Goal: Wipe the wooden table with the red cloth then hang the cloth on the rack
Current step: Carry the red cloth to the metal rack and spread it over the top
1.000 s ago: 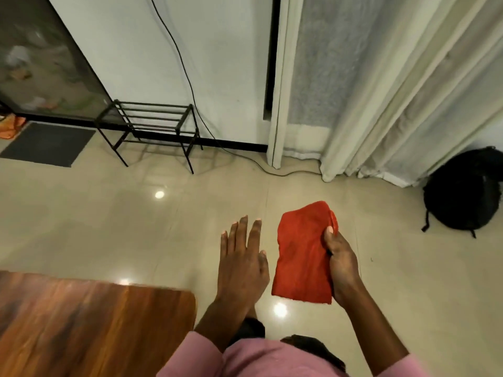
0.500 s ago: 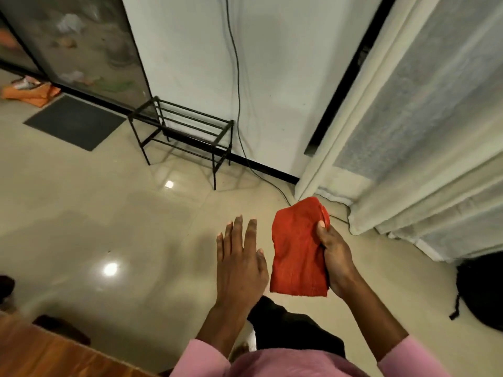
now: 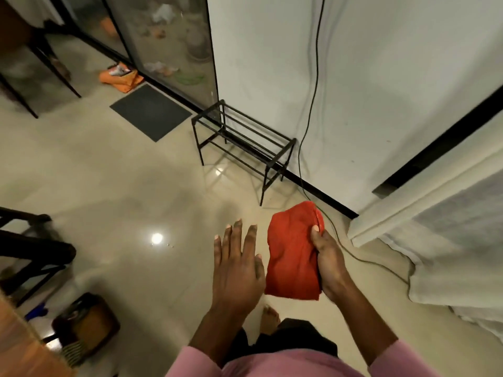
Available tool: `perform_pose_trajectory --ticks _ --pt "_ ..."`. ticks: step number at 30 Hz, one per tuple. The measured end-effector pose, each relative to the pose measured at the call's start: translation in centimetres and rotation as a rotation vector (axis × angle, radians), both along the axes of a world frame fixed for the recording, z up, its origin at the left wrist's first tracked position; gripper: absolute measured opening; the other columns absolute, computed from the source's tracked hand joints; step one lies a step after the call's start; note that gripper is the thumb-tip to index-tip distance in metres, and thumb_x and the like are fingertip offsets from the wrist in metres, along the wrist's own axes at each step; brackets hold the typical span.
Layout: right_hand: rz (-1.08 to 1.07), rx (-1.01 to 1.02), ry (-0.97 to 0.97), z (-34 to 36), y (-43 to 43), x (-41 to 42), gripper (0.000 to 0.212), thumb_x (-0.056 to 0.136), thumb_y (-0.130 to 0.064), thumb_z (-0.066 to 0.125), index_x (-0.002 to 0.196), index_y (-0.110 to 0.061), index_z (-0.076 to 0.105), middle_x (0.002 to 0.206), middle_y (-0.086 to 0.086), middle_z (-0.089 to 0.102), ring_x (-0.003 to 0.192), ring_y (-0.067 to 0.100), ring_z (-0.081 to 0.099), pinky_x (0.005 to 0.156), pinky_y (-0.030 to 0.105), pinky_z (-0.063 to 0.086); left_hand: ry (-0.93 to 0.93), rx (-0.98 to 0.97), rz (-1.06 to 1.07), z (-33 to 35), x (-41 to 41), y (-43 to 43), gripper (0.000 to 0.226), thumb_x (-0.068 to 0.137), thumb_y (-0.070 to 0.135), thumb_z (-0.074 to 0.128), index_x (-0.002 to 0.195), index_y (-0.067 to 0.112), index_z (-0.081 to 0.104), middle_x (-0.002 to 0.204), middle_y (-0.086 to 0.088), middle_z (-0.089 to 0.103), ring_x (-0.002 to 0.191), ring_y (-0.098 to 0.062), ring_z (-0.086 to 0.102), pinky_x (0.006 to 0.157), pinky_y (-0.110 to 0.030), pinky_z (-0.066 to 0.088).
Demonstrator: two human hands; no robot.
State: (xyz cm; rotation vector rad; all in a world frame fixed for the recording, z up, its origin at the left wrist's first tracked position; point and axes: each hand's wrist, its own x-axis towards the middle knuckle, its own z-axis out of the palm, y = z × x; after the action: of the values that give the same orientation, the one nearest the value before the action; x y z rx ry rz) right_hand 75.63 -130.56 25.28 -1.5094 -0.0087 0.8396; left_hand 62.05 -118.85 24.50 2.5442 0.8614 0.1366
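Red cloth (image 3: 292,257): folded into a thick pad, located in the lower centre of the frame, held above the glossy floor (image 3: 109,200). The right hand (image 3: 330,265) grips its right edge, with the thumb pressed on the upper face and the fingers curled underneath. The left hand (image 3: 236,270) sits just beside the cloth on its left, palm down, fingers straight and slightly spread, holding nothing. Whether its thumb touches the cloth edge cannot be determined.

Wooden table (image 3: 16,346): only a corner shows at the lower left edge of the frame, well apart from the cloth.

Black metal rack (image 3: 245,137): stands against the white wall (image 3: 272,63) in the upper centre of the frame, its bars bare. A black cable (image 3: 313,77) runs down the wall just right of the rack and trails along the floor past the cloth.

Step in hand, as judged: the cloth is off the table and the view faces the rack, so the carry toward the rack appears to be the current step. Hanging is not yet done.

Next move requires:
- Close the gap to the rack and lower the cloth to the top bar.
- Open the fold with the free left hand.
- Drape the cloth evenly so both halves balance.
- Avoid snagging the cable beside the rack's right leg
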Motion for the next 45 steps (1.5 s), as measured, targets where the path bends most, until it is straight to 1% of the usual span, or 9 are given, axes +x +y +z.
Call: perform_pose_trajectory --ticks 9,17,24,30,34,36,40,43,45 --pt "0.025 -0.012 0.008 -1.3 13.4 4.1 0.035 0.093 -0.052 0.041 0.120 -0.034 0.054 0.113 -0.006 0.066 0.098 0.012 0.065 0.072 0.024 0.056 0.044 0.020 -0.017 -0.5 4.4 12.7 0.062 0.095 0.036 0.035 0.154 0.022 0.022 0.163 -0.010 0.016 0.151 -0.027 0.012 0.120 -0.043 -0.002" --pt "-0.218 0.049 0.056 -0.5 26.6 4.1 0.025 0.093 -0.051 0.042 0.111 -0.039 0.054 0.112 -0.006 0.066 0.099 0.014 0.066 0.074 0.028 0.056 0.091 0.072 -0.251 1.0 6.6 29.7 0.060 0.093 0.033 0.040 0.151 0.020 0.029 0.161 -0.012 0.022 0.149 -0.030 0.019 0.119 -0.047 0.006" --pt "-0.354 0.081 0.096 -1.9 35.0 6.0 0.031 0.088 -0.055 0.041 0.114 -0.040 0.049 0.111 -0.009 0.064 0.097 0.012 0.065 0.071 0.025 0.055 0.166 0.123 -0.440 0.7 11.5 39.2 0.061 0.096 0.030 0.051 0.152 0.022 0.028 0.162 -0.010 0.018 0.150 -0.029 0.015 0.119 -0.044 0.000" --pt "-0.374 0.062 0.090 -4.3 40.9 9.6 0.026 0.093 -0.051 0.039 0.109 -0.039 0.055 0.107 -0.010 0.067 0.093 0.010 0.067 0.069 0.022 0.054 0.196 0.113 -0.492 -1.6 16.4 44.4 0.061 0.100 0.039 0.041 0.155 0.027 0.018 0.165 -0.005 0.006 0.152 -0.024 0.004 0.116 -0.039 -0.012" --pt "-0.405 0.028 0.065 -5.3 44.2 11.0 0.029 0.089 -0.057 0.038 0.110 -0.043 0.052 0.110 -0.016 0.063 0.099 0.008 0.063 0.076 0.023 0.052 0.246 0.066 -0.586 -2.5 17.8 46.9 0.061 0.101 0.044 0.025 0.155 0.034 -0.003 0.164 0.000 -0.011 0.151 -0.019 -0.012 0.117 -0.039 -0.016" --pt "-0.430 0.012 0.052 -6.5 45.9 11.3 0.033 0.087 -0.059 0.039 0.112 -0.043 0.054 0.111 -0.013 0.065 0.100 0.010 0.064 0.082 0.028 0.051 0.221 0.033 -0.661 -3.1 18.5 48.2 0.059 0.101 0.042 0.024 0.154 0.037 -0.002 0.165 -0.001 -0.003 0.150 -0.019 -0.008 0.120 -0.042 -0.008" --pt "-0.522 0.005 0.057 -11.5 49.9 12.5 0.040 0.088 -0.060 0.037 0.115 -0.041 0.059 0.111 -0.013 0.067 0.101 0.010 0.065 0.083 0.031 0.053 0.112 -0.072 -0.738 -8.3 20.9 51.9 0.050 0.094 0.031 0.049 0.144 0.025 0.047 0.146 -0.005 0.047 0.132 -0.027 0.049 0.105 -0.048 0.045" --pt "-0.595 -0.001 0.083 -17.2 52.5 13.4 0.042 0.088 -0.059 0.030 0.103 -0.042 0.065 0.099 -0.015 0.071 0.093 0.008 0.067 0.068 0.018 0.053 0.140 -0.114 -0.780 -14.5 23.1 54.1 0.049 0.094 0.039 0.042 0.142 0.031 0.046 0.137 0.004 0.051 0.115 -0.013 0.055 0.095 -0.029 0.051" --pt "-0.647 -0.002 0.124 -21.0 53.6 13.7 0.043 0.088 -0.057 0.030 0.102 -0.034 0.064 0.092 -0.015 0.072 0.087 0.008 0.069 0.061 0.017 0.053 0.172 -0.126 -0.795 -18.4 24.2 54.8 0.053 0.095 0.048 0.027 0.147 0.040 0.028 0.143 0.015 0.037 0.118 -0.002 0.047 0.098 -0.019 0.042"
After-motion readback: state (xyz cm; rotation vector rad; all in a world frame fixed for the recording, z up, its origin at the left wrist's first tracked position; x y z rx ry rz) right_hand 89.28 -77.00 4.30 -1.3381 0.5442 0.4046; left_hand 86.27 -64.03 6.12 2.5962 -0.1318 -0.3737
